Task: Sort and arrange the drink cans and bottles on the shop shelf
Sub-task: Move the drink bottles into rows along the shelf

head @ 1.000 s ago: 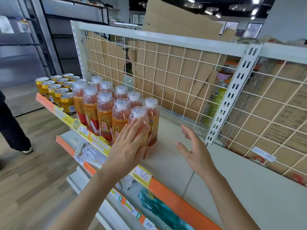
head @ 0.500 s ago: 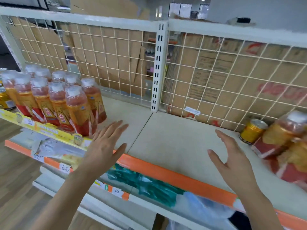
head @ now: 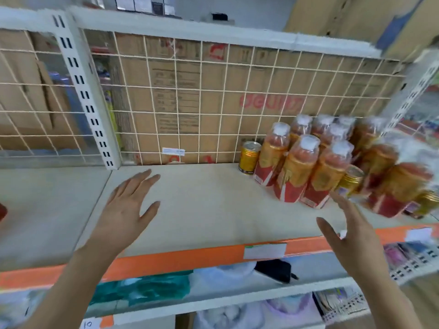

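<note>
A white wire grid [head: 200,112] hangs beside a slotted upright [head: 82,91], brown cardboard boxes [head: 187,74] behind it.

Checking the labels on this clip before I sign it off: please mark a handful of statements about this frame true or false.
1. Neither hand holds anything. True: the left hand and the right hand are both open above the shelf.
2. The bottles stand at the left end of this shelf section. False: the bottles cluster at its right end.
3. A gold can stands near the back, left of the bottles. True: the gold can is close to the wire back panel.
4. The bottles have black caps. False: the caps are whitish.
5. The shelf's front strip is blue. False: the front strip is orange.
</note>
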